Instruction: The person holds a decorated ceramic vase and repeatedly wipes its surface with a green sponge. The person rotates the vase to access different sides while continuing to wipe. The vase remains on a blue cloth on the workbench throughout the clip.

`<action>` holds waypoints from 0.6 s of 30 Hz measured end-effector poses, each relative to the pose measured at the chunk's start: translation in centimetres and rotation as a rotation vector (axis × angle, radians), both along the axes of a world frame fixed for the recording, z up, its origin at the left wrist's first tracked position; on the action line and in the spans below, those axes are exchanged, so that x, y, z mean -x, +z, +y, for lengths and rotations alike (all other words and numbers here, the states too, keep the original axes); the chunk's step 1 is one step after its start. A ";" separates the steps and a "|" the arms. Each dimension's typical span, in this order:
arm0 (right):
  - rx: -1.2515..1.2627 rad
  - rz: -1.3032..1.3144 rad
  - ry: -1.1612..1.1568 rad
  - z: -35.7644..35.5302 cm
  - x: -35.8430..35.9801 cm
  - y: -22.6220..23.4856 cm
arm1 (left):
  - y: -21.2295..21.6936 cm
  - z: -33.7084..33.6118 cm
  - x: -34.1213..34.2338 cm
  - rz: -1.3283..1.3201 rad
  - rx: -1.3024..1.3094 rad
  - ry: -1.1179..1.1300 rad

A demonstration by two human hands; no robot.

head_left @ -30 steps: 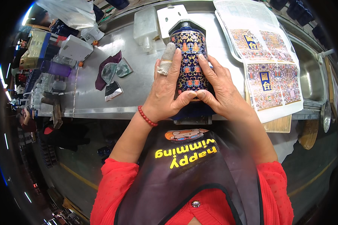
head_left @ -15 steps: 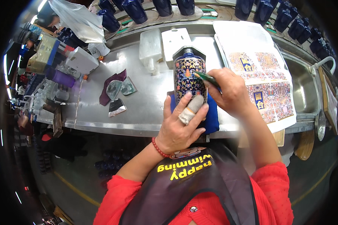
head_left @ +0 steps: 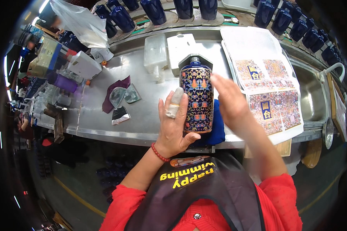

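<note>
The bare right hand (head_left: 231,102) is showing up all blurry right of centre, the flower-patterned navy bottle (head_left: 197,100) is partly covering a bright-blue cloth (head_left: 219,129) mid-frame, and glossy dark-blue bottles (head_left: 183,8) are getting cropped up top.

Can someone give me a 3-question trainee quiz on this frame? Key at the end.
1. Multiple choice: what lies to the right of the patterned bottle?
a) the purple cloth
b) the printed sheets
c) the clear container

2. True or false: the bottle's neck faces the person's body.

3. Short answer: what is on one finger of the left grip?

Key:
1. b
2. False; the neck points away from the person.
3. A grey finger cover with a yellowish band round it.
</note>
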State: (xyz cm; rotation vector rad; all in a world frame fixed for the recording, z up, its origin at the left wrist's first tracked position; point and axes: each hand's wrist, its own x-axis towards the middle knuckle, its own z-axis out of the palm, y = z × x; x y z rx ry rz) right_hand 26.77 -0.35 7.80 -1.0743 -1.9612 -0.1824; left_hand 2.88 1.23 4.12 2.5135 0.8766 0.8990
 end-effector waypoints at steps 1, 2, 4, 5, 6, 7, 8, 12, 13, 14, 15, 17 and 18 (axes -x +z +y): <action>0.109 0.008 -0.007 -1.0 0.5 -1.0 | 0.2 0.1 -0.2 0.029 -0.013 0.005; 0.210 -0.001 -0.070 -1.7 0.8 -2.0 | 0.4 0.2 -0.5 0.046 -0.038 -0.002; 0.261 -0.016 -0.120 -2.9 1.5 -3.0 | 0.8 0.2 -0.8 0.069 -0.087 0.001; 0.266 -0.019 -0.134 -3.5 1.8 -3.3 | 1.1 0.2 -0.8 0.076 -0.109 -0.001; 0.342 -0.067 -0.172 -3.5 1.9 -3.2 | 1.3 0.2 -0.9 0.113 -0.124 0.000; 0.272 -0.026 -0.148 -3.5 2.0 -3.2 | 1.5 0.2 -0.9 0.137 -0.139 0.002; 0.275 -0.028 -0.149 -3.4 2.0 -2.9 | 1.7 0.2 -0.9 0.168 -0.154 0.003; 0.290 0.069 -0.121 -2.7 2.0 -1.9 | 2.3 1.1 -1.0 0.110 -0.086 -0.022; 0.330 0.048 -0.128 -2.6 1.9 -1.8 | 2.3 1.4 -1.2 0.103 -0.087 -0.010; 0.332 0.045 -0.133 -2.7 2.0 -1.8 | 2.4 1.6 -1.3 0.097 -0.088 0.003; 0.324 0.034 -0.127 -2.8 2.1 -1.8 | 2.5 1.7 -1.5 0.120 -0.095 0.003; 0.320 0.025 -0.152 -3.0 2.2 -2.0 | 2.7 1.7 -1.6 0.169 -0.109 0.005; 0.325 0.020 -0.157 -3.0 2.2 -2.0 | 2.8 1.7 -1.6 0.177 -0.118 0.002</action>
